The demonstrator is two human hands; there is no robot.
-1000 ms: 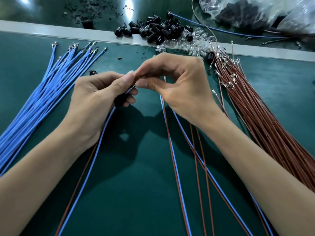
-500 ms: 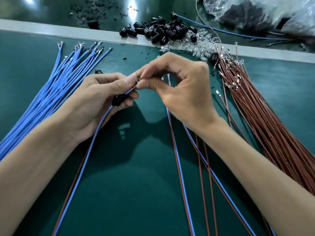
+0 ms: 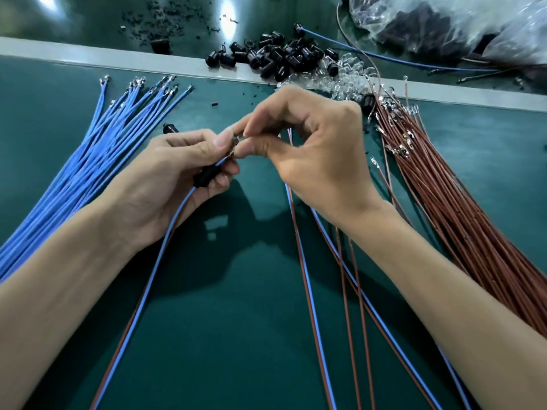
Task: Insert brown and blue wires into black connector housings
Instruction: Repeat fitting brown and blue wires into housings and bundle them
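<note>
Worktop [image 3: 236, 335]: matt green mat. Blue wires [image 3: 88, 161], brown wires [image 3: 461, 208]: smooth plastic insulation, shiny metal tips. Connector housings [image 3: 275, 59]: glossy black plastic. Bag [image 3: 461, 25]: clear crinkled film.

1. Light is bright and quite even, coming from above; two white glare spots sit on the glossy dark surface [image 3: 88, 19] at the top edge.
2. Left hand [image 3: 174, 173] and right hand [image 3: 319, 149] throw a soft dark shadow on the green mat [image 3: 236, 335], w/ one small light patch inside it.
3. Centre is fairly sharp; fingertips [image 3: 222, 142] look a bit soft.
4. Wide-angle lens bends the pale strip [image 3: 88, 56] and stretches the picture at the bottom corners.
5. Plastic bag [image 3: 444, 22], top right, is blurry w/ shiny reflections.
</note>
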